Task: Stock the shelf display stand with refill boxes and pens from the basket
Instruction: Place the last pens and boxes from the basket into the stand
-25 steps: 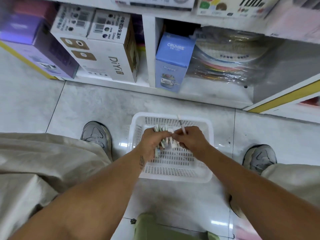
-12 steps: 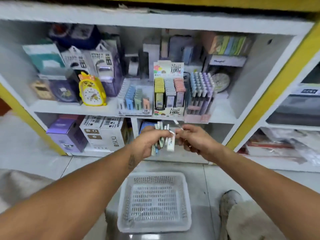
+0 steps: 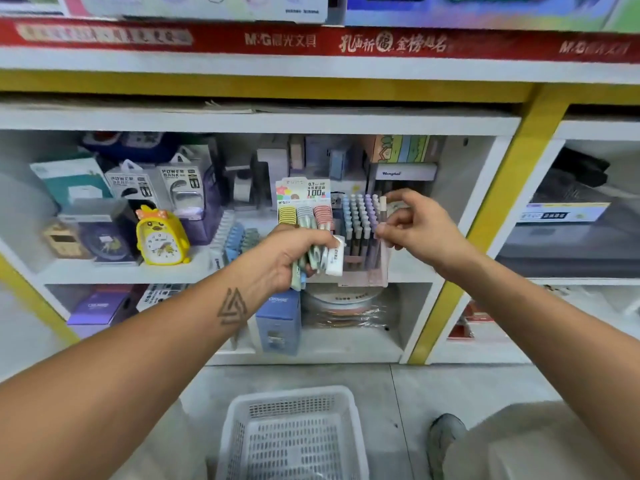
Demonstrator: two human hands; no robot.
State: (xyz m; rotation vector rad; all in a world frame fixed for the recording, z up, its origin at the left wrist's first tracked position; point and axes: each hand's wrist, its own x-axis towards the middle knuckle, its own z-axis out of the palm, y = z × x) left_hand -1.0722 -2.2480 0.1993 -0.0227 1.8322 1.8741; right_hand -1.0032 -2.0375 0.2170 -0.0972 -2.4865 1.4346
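My left hand [image 3: 289,252] grips a bundle of refill boxes and pens [image 3: 323,259] in white, green and blue, held in front of the middle shelf. My right hand [image 3: 414,225] pinches a single pen [image 3: 382,211] with a white cap, upright at the right edge of the pink display stand [image 3: 363,277]. That stand holds rows of pastel-capped pens [image 3: 358,216]. Left of it a card display [image 3: 303,206] carries yellow, grey and pink refill boxes. The white plastic basket [image 3: 294,434] sits on the floor below and looks empty.
A yellow chick alarm clock [image 3: 159,237] and power bank packs [image 3: 152,183] stand at the left of the shelf. A blue box [image 3: 278,320] and wrapped round items occupy the lower shelf. Yellow shelf posts [image 3: 485,216] frame the bay. My shoe [image 3: 443,441] is beside the basket.
My view rose from the basket to the shelf. Both hands lifted from the basket; the right hand moved right and up with one pen to the pink stand, away from the left hand's bundle.
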